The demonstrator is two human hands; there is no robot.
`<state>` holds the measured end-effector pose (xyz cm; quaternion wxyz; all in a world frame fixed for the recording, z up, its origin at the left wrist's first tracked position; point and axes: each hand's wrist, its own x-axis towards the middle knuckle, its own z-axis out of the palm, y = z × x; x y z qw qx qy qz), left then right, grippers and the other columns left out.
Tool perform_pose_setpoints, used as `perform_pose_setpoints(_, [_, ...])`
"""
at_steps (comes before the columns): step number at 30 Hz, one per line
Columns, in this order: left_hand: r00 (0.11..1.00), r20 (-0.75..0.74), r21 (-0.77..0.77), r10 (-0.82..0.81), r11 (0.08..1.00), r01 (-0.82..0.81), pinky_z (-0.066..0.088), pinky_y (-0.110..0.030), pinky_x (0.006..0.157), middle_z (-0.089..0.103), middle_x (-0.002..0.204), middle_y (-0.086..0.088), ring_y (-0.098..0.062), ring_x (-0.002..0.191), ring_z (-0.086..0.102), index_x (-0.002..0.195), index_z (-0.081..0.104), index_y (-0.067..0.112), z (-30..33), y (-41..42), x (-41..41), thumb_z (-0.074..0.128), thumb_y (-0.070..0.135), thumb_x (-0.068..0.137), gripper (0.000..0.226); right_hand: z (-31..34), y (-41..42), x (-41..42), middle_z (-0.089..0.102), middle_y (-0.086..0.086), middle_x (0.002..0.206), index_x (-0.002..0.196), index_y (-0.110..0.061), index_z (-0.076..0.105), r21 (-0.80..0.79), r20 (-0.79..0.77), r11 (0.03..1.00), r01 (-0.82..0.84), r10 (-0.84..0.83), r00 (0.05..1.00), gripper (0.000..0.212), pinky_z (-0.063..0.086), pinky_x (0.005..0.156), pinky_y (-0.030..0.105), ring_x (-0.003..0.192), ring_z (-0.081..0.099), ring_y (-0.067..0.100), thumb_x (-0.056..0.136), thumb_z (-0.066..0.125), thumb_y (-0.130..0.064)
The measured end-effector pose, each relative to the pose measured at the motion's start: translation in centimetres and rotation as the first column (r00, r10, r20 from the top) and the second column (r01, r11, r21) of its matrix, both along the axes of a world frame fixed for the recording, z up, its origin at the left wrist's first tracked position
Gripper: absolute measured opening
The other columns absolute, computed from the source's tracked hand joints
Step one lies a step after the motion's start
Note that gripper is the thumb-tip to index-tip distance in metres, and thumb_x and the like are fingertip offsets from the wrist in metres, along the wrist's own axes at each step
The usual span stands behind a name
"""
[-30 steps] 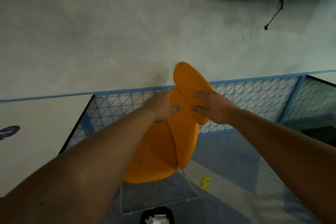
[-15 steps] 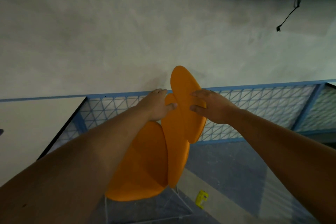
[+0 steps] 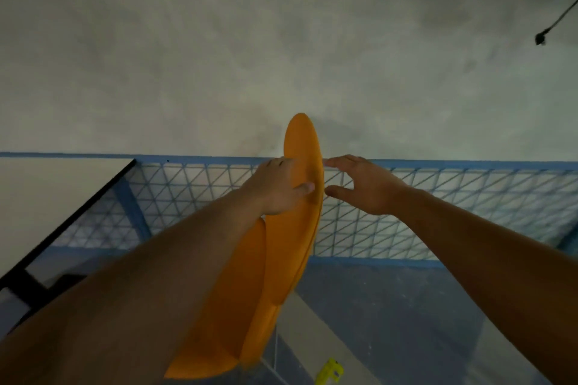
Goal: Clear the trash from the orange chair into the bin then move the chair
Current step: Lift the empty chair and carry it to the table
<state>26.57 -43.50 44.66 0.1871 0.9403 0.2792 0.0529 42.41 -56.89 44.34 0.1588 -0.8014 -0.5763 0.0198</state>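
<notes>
**Along the wall**

A blue wire-mesh fence runs below a pale grey plaster wall. A black dangling cable hangs upper right. A small yellow object lies on the grey-blue floor.

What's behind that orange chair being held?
Behind the orange chair runs a blue mesh fence along a pale wall. The stretch of fence directly behind the chair is covered.

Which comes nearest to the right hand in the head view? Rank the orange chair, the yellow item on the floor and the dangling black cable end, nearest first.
From the right hand:
1. Orange chair, just to its left, at the fingertips.
2. Black cable end, upper right on the wall.
3. Yellow item, down on the floor; in the image its gap is close to the cable's.
</notes>
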Motion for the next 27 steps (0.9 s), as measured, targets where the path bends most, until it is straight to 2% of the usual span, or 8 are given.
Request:
perform_pose_setpoints(6, [0.995,-0.004,-0.041,0.105,0.994,-0.105,0.027,-0.044,0.113,0.024,0.158,-0.012,-0.03,0.145,0.022,0.15,0.024,0.014,0.9,-1.2,6.3,0.049,0.056,0.093,0.076,0.0,2.1,8.2,0.04,-0.001,0.147,0.144,-0.028,0.035,-0.001,-0.028,0.989,-0.15,0.15,0.988,0.062,0.032,0.11,0.041,0.133,0.038,0.021,0.09,0.057,-0.047])
perform_pose_setpoints(9, [0.992,-0.016,-0.052,0.123,0.991,-0.124,0.028,-0.043,0.113,0.024,0.159,-0.011,-0.03,0.145,0.023,0.152,0.02,0.016,1.3,-0.7,8.5,0.054,0.059,0.089,0.083,0.2,4.3,10.7,0.04,-0.001,0.147,0.144,-0.028,0.034,0.002,-0.007,0.976,-0.217,0.217,0.976,0.062,0.033,0.11,0.041,0.132,0.039,0.021,0.09,0.057,-0.047])
perform_pose_setpoints(12, [0.989,-0.071,-0.094,0.132,0.986,-0.139,0.028,-0.044,0.114,0.026,0.158,-0.005,-0.028,0.145,0.024,0.152,0.017,0.026,0.0,0.3,10.0,0.062,0.074,0.073,0.103,-0.4,7.1,12.2,0.037,-0.001,0.149,0.146,-0.028,0.03,-0.045,0.046,0.958,-0.284,0.286,0.957,0.065,0.034,0.108,0.043,0.132,0.038,0.021,0.09,0.054,-0.05])
perform_pose_setpoints(14, [0.982,-0.114,-0.053,0.153,0.986,-0.16,0.029,-0.05,0.114,0.029,0.157,-0.002,-0.029,0.145,0.024,0.151,0.017,0.034,-1.2,1.1,10.9,0.057,0.089,0.06,0.114,-1.0,9.1,12.9,0.035,0.001,0.151,0.148,-0.026,0.027,-0.078,0.085,0.944,-0.321,0.327,0.941,0.067,0.034,0.108,0.044,0.133,0.036,0.022,0.091,0.053,-0.051])
perform_pose_setpoints(15, [0.979,-0.122,-0.054,0.166,0.983,-0.173,0.029,-0.051,0.114,0.028,0.157,-0.003,-0.029,0.145,0.024,0.151,0.016,0.035,-1.8,1.6,11.3,0.056,0.09,0.059,0.115,-1.3,9.9,13.1,0.033,0.001,0.152,0.148,-0.027,0.026,-0.092,0.09,0.938,-0.334,0.342,0.935,0.068,0.034,0.108,0.044,0.134,0.035,0.022,0.091,0.053,-0.05])
perform_pose_setpoints(19, [0.967,-0.146,-0.099,0.211,0.969,-0.226,0.02,-0.047,0.117,0.012,0.163,-0.005,-0.028,0.149,0.01,0.154,0.004,0.023,-2.5,2.9,12.1,0.062,0.075,0.071,0.114,-2.6,13.2,14.4,0.03,-0.001,0.153,0.148,-0.029,0.025,-0.146,0.084,0.909,-0.39,0.404,0.911,0.068,0.032,0.109,0.044,0.136,0.032,0.022,0.091,0.055,-0.048])
perform_pose_setpoints(24, [0.935,-0.235,-0.121,0.266,0.946,-0.3,0.019,-0.05,0.116,0.005,0.164,-0.004,-0.03,0.15,0.006,0.154,-0.004,0.023,-3.0,3.9,12.6,0.064,0.073,0.072,0.118,-3.1,17.4,16.6,0.029,-0.002,0.155,0.147,-0.034,0.026,-0.184,0.054,0.844,-0.504,0.521,0.852,0.069,0.027,0.113,0.046,0.141,0.026,0.023,0.088,0.054,-0.054])
perform_pose_setpoints(27, [0.906,-0.285,-0.124,0.312,0.925,-0.358,0.019,-0.05,0.116,0.004,0.164,-0.004,-0.03,0.15,0.006,0.154,-0.008,0.024,-3.8,4.2,13.2,0.065,0.074,0.07,0.121,-3.0,19.6,18.0,0.029,-0.004,0.155,0.145,-0.036,0.03,-0.228,0.058,0.762,-0.606,0.632,0.773,0.077,0.023,0.115,0.043,0.142,0.025,0.02,0.08,0.048,-0.072])
